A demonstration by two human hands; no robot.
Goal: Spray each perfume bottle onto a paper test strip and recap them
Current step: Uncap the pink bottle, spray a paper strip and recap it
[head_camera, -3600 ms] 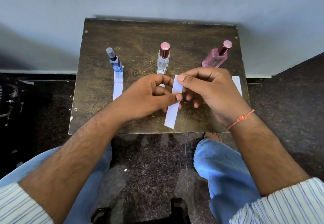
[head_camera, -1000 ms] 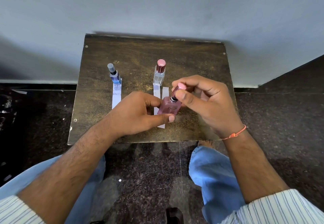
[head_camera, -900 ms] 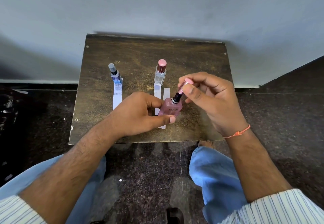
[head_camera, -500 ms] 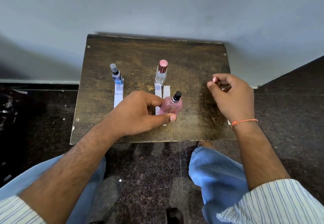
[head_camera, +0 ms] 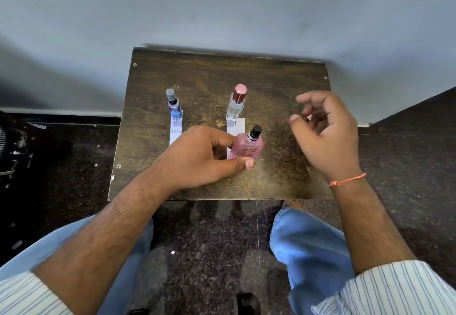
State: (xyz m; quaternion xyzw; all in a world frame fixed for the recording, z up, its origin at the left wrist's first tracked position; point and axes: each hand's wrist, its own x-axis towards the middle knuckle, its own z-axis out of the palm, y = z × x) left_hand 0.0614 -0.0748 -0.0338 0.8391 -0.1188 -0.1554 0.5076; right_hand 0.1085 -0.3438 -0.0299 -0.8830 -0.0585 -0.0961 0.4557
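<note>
A pink perfume bottle (head_camera: 245,149) stands uncapped on the small dark wooden table (head_camera: 209,73), its black sprayer (head_camera: 255,131) bare. My left hand (head_camera: 204,156) grips the bottle between thumb and fingers. It stands on white paper test strips (head_camera: 237,125) lying in front of a clear bottle with a dark red cap (head_camera: 236,103). A small blue bottle with a grey cap (head_camera: 173,103) stands at the left on another strip (head_camera: 175,132). My right hand (head_camera: 328,137) hovers to the right of the pink bottle, fingers curled, with a bit of the pink cap (head_camera: 308,117) showing between them.
The table's far edge meets a grey wall (head_camera: 222,6). Dark speckled floor (head_camera: 407,147) surrounds the table. My knees in blue jeans (head_camera: 308,240) are just below the table's near edge.
My right hand pulled the pink cap off the bottle and carried it away to the right. My left hand has kept hold of the pink bottle in the same spot.
</note>
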